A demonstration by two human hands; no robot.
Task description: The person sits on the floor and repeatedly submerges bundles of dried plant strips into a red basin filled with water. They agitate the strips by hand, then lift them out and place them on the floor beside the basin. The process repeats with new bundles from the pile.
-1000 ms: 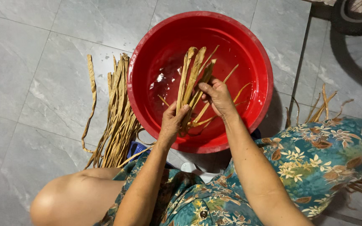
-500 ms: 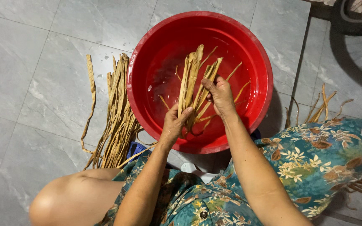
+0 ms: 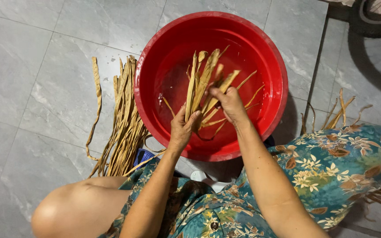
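A pile of dry strips (image 3: 122,123) is lying left of the blue stool (image 3: 143,155); more strips (image 3: 338,115) and a tyre (image 3: 373,20) are sitting to its right.

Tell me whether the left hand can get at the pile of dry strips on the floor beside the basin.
Probably yes. The left hand now grips wet strips in the red basin, but the pile of dry strips lies close on its side with only tile between.

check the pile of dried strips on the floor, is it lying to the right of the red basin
No, the pile of dried strips lies on the tiles to the left of the red basin, while both hands work a bundle inside the basin.
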